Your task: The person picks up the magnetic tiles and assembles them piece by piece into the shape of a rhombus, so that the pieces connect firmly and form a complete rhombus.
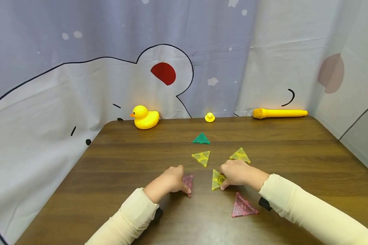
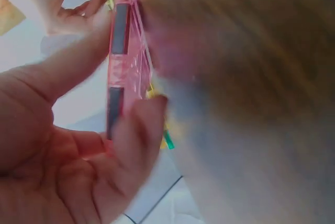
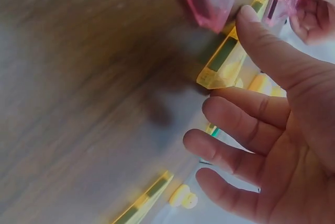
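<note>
My left hand [image 1: 168, 180] pinches a translucent pink triangular magnetic tile [image 1: 187, 182] between thumb and fingers, low over the table. Dark magnet strips show along the tile's edge in the left wrist view. Across from it, my right hand [image 1: 237, 173] holds a yellow triangular magnetic tile [image 1: 216, 181] by thumb and forefinger, its other fingers spread in the right wrist view. A gap separates the two held tiles. Another pink tile [image 1: 243, 207] lies just below the right hand. Beyond the hands are two yellow tiles, one at centre [image 1: 202, 158], one behind the right knuckles [image 1: 240, 155].
Farther back on the wooden table [image 1: 125, 153] lies a green triangular tile [image 1: 201, 139]. Along the rear edge stand a large yellow duck [image 1: 145, 118], a small duck [image 1: 210, 117] and a yellow microphone-shaped toy [image 1: 280, 113]. A printed curtain [image 1: 110, 85] hangs close behind them.
</note>
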Action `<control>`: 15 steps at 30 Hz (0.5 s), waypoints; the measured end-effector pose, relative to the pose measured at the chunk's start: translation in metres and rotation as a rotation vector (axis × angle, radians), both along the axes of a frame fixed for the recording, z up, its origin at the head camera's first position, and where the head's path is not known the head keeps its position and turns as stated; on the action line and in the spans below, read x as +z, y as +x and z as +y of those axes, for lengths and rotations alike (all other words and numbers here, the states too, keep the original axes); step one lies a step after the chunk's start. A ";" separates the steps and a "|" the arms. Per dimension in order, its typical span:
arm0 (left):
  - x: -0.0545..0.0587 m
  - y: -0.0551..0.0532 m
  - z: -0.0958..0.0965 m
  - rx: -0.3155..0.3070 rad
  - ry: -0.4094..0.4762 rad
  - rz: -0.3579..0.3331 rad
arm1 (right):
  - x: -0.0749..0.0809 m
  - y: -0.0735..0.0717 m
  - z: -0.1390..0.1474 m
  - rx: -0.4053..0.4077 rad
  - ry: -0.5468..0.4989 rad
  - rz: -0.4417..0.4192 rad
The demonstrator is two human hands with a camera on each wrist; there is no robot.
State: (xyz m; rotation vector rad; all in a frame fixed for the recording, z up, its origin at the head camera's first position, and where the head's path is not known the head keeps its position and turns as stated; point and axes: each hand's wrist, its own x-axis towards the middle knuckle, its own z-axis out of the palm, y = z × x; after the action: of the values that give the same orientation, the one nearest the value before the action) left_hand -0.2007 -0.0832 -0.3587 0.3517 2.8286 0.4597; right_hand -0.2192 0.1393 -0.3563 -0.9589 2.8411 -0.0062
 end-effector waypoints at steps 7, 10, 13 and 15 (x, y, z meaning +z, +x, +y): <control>0.005 -0.004 -0.010 0.003 0.419 -0.090 | -0.003 0.000 -0.013 0.054 0.012 0.045; 0.006 -0.008 -0.009 0.047 0.486 -0.076 | -0.005 -0.001 -0.017 0.066 0.017 0.060; 0.004 -0.012 -0.005 0.067 0.500 -0.056 | -0.007 -0.001 -0.020 0.069 0.029 0.074; 0.002 -0.014 -0.002 0.068 0.500 -0.045 | -0.008 -0.002 -0.022 0.070 0.032 0.083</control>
State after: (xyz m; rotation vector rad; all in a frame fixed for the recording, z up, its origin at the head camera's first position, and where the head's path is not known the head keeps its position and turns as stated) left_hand -0.2151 -0.0856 -0.3564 0.3295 2.6553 1.1772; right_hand -0.2209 0.1170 -0.3647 -1.0753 2.8709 0.0876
